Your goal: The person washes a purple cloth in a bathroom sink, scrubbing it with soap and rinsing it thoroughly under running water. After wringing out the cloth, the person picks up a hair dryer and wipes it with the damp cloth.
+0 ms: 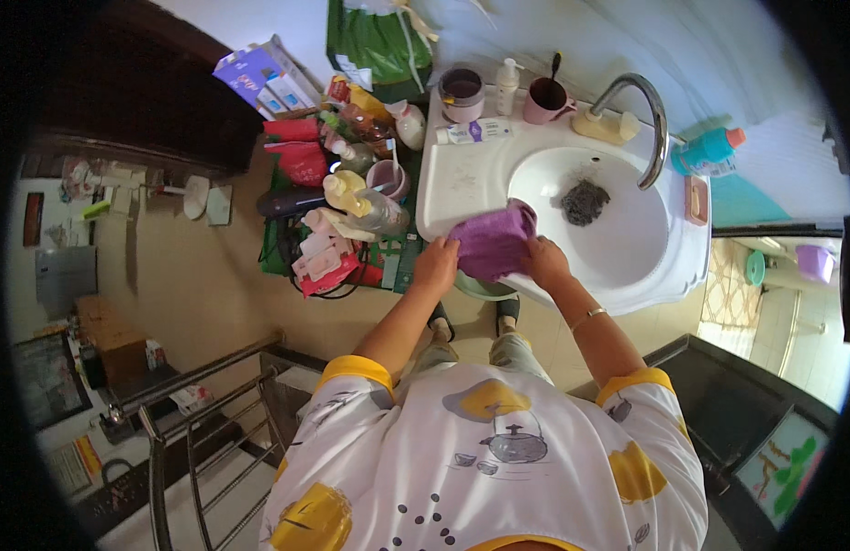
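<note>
A purple cloth (494, 241) is stretched between my two hands at the front left edge of the white washbasin (641, 220). My left hand (436, 264) grips its left side, next to the counter's corner. On the other side, my right hand (546, 261) pinches the cloth near the bowl's front rim. Part of the cloth lies over the counter edge and hides it. Inside the bowl, a dark grey clump (585, 202) sits at the bottom; its kind is unclear. A curved metal faucet (662, 119) arches over the bowl's right side.
Along the counter's back stand a lidded jar (461, 95), a pump bottle (507, 84), a pink mug (546, 99) and a toothpaste tube (480, 131). Several bottles and packets crowd left of the basin, including a clear bottle (379, 213). A metal railing (204, 367) rises at lower left.
</note>
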Tool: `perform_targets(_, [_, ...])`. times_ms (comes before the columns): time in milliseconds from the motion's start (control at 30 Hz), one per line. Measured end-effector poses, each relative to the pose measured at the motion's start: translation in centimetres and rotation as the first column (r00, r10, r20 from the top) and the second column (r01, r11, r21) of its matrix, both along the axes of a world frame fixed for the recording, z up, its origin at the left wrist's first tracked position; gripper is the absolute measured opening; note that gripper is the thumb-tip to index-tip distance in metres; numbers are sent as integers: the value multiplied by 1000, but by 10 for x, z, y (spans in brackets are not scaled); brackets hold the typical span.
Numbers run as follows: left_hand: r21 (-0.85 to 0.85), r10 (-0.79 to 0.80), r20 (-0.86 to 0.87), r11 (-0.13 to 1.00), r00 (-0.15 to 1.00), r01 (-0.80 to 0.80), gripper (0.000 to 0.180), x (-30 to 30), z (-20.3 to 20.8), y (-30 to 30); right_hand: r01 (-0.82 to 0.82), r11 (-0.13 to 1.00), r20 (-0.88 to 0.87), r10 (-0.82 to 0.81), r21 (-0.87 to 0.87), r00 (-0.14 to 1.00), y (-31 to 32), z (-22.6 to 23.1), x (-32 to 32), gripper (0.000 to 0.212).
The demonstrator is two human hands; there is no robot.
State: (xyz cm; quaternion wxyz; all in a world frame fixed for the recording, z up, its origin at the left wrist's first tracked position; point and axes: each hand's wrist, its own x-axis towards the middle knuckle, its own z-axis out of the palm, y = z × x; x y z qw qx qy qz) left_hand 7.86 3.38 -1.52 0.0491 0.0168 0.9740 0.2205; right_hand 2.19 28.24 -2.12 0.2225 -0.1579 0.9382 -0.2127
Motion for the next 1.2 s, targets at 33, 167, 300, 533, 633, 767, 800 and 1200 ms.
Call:
perform_targets(33, [23,9,76,1000,997,-11,21,6,2,1,-14,998,-16,15,56,1000,5,2,4,34])
perform_targets(167, [203,-21,239,979,971,-29,16,26,20,1,-208,972,38,213,-112,976,24,43,9,16])
perform_targets(300, [640,123,53,758,991,-128,21,14,20,-19,293,901,635,-25,-319,772,17,103,-19,12])
perform_targets(533, [391,463,-194,845,865,-365,36,-58,21,-11,403,712,114,-419,-574,901,-27,40,-52,42])
perform_targets(633, [187,177,-320,975,931,-121,54,-66,10,5,170,813,-86,-260,-557,962,-31,3,-53,57])
perform_targets(767, [-139,90,11,986,996,-87,59,-45,3,30,0,953,-153,-49,-304,987,-43,-23,-33,62])
perform_targets(800, [-133,64,-12,989,998,-65,61,-42,-6,32,-22,961,-142,-18,-277,990,-43,-27,-24,63])
perform_targets(1200, [23,-201,-162,978,966,208,37,43,-17,98,-168,970,-299,111,-174,948,49,2,89,44])
